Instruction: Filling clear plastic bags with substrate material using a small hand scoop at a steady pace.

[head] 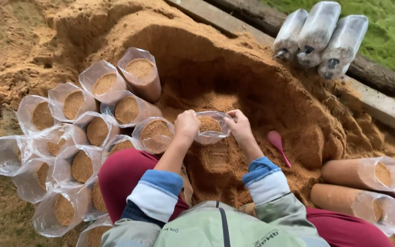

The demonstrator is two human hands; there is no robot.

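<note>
Two hands: left hand (187, 124) and right hand (239, 126) each grip the rim of a clear bag (211, 128) over the sawdust heap (234, 82).
Left packages: filled clear bags (97, 130), standing open.
Far right: three sealed whitish bags (318, 39).
Near right: pink scoop (277, 142).

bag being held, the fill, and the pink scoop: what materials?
Bag between left hand and right hand: thin clear plastic film, glossy, wrinkled. Fill, same as the pile: fine tan-orange grains, matte, probably sawdust. Scoop: smooth pink, likely moulded plastic.
</note>
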